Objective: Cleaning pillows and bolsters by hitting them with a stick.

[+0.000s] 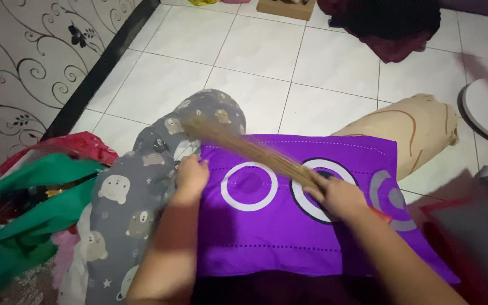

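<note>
packages: brown cardboard box [286, 8], top edge on tiled floor | labels/signs/screens: 0 visible

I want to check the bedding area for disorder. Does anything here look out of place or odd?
Bedding lies on the tiled floor. The purple pillow with white rings overlaps a grey bear-print bolster and a beige bolster. The right hand holds a bundle of thin brown sticks across the pillow; the left hand presses its edge. Nothing looks torn or spilled.

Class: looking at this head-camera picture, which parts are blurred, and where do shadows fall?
Head view: the broom in the right hand is streaked with motion blur, while the purple pillow and floor tiles stay fairly sharp. The green cloth at the left edge is soft. Shadow lies under the left hand and darkens the bottom edge.
</note>
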